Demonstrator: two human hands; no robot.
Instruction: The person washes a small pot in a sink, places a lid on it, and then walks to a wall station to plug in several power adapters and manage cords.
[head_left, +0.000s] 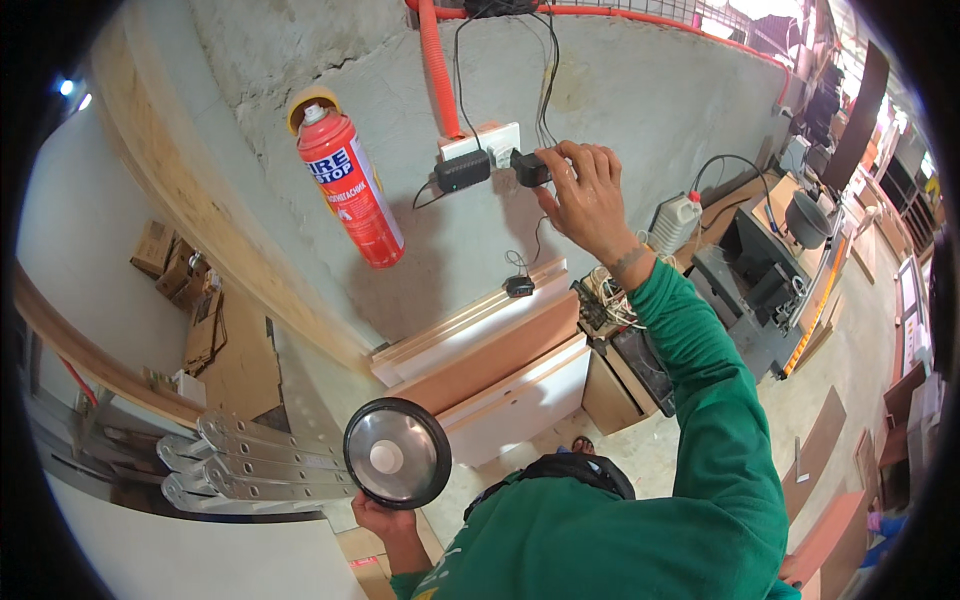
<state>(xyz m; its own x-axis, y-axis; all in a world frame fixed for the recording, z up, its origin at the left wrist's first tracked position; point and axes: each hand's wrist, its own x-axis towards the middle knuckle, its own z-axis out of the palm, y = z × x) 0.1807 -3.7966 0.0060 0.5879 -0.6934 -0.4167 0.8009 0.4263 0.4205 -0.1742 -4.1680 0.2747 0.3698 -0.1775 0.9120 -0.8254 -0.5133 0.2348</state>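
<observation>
My right hand (588,198) reaches up to the wall and pinches a black plug adapter (530,168) at the white wall socket (508,138). Whether its pins are fully in cannot be seen. Beside it, a second black power adapter (463,172) sits at the same socket, with thin cords around it. Low on the left, my left hand (386,517) grips a round lamp (415,462) with a black rim, silver reflector and white centre. The lamp hides most of those fingers.
A red fire extinguisher can (350,190) is mounted on the wall to the left. Boards (490,350) lean below the socket. A metal ladder (255,465) lies at left; a bundle of cables (612,298) and a white jug (676,222) are at right.
</observation>
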